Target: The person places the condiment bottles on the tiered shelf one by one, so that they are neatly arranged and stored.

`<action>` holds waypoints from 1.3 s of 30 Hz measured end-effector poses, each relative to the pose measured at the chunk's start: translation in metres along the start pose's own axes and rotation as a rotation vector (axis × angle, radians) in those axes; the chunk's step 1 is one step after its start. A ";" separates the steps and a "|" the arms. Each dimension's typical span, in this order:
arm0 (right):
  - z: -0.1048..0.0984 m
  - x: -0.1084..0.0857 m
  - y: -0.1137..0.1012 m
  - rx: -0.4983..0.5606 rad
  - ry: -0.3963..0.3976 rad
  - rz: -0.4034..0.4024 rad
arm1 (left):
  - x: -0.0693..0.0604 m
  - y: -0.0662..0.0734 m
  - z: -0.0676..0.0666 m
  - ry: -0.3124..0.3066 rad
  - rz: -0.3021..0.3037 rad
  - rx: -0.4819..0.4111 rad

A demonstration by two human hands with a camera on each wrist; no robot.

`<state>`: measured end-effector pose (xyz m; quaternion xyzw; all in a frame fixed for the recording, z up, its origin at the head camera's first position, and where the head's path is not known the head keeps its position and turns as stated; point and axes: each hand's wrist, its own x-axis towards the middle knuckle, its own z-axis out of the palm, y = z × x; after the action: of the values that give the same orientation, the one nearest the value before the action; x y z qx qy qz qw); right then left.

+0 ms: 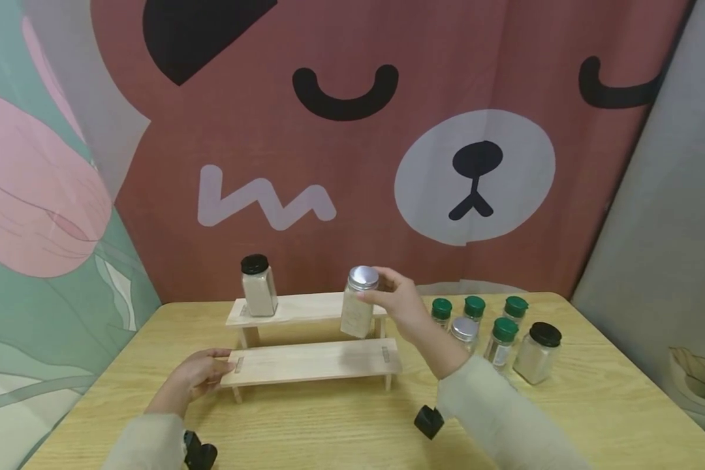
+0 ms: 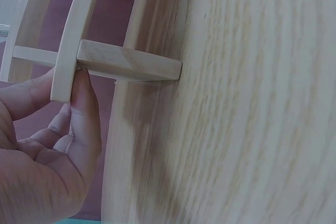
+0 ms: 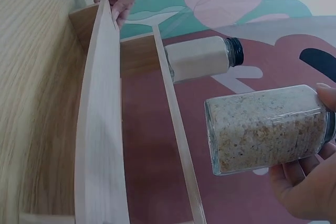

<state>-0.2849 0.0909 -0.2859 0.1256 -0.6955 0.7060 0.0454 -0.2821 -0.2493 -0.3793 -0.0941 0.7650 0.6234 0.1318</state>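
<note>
Plainly, the pale two-tier wooden rack (image 1: 311, 363) is pinched at its left end by the left hand (image 1: 198, 372). Near the upper shelf's (image 1: 308, 308) right end, the right hand (image 1: 398, 303) grips a raised, square-sided glass jar (image 1: 356, 314). Only the head view shows its silver lid's (image 1: 363, 277) top; the right-wrist view sharpens its brown-flecked, grainy filling (image 3: 265, 132).

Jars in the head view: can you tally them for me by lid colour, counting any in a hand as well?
Black-lidded jars: 2
Silver-lidded jars: 2, one of them held in the right hand
Green-lidded jars: 4
Total: 8
</note>
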 end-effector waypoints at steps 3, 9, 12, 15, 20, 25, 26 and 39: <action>0.008 0.006 0.000 -0.001 -0.004 -0.007 | 0.001 -0.001 -0.001 -0.003 0.005 -0.006; 0.020 0.015 0.003 -0.033 -0.023 -0.017 | 0.002 -0.001 -0.001 0.006 0.017 -0.015; 0.026 0.019 0.002 -0.057 -0.016 -0.008 | 0.002 -0.001 -0.001 0.002 0.025 -0.013; 0.031 0.024 0.000 -0.063 -0.007 0.006 | 0.001 -0.001 -0.001 0.001 0.028 -0.008; 0.039 0.034 0.001 -0.075 0.002 0.016 | 0.001 0.000 0.000 -0.006 0.023 -0.017; 0.045 0.044 0.004 -0.092 -0.004 0.034 | 0.002 0.001 0.001 0.003 0.014 -0.023; 0.046 0.045 0.005 -0.093 -0.009 0.039 | 0.002 0.001 0.000 0.003 0.013 -0.022; 0.061 0.061 0.013 -0.140 -0.078 -0.020 | 0.001 -0.002 -0.001 -0.007 0.015 -0.016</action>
<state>-0.3405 0.0235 -0.2841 0.1564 -0.7431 0.6498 0.0337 -0.2824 -0.2504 -0.3808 -0.0870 0.7603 0.6307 0.1290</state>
